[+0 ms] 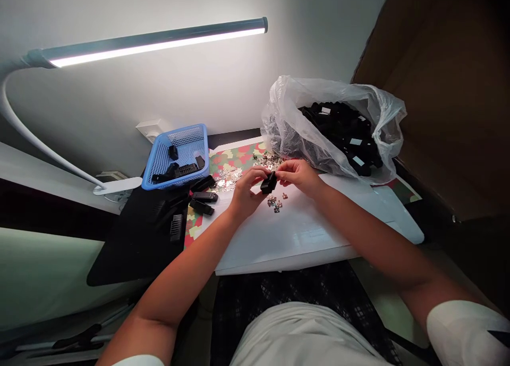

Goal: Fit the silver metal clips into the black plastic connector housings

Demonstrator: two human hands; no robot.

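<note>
Between my two hands, over the white board (255, 244), is a small black plastic housing (268, 184). My left hand (247, 193) grips it from the left, thumb below and fingers above. At its right upper edge my right hand (297, 177) is closed in a pinch; whatever sits between those fingertips is too small to make out. Several small metal pieces (277, 203) lie on the board just below the housing. Behind my hands are heaps of similar metal pieces (228, 179).
A blue basket (148, 170) with black parts stands back left, more black housings (204, 197) beside it. A clear plastic bag (287, 127) filled with black parts (342, 127) sits back right. A lit lamp (159, 42) reaches across above. Brown cardboard (446, 90) rises at right.
</note>
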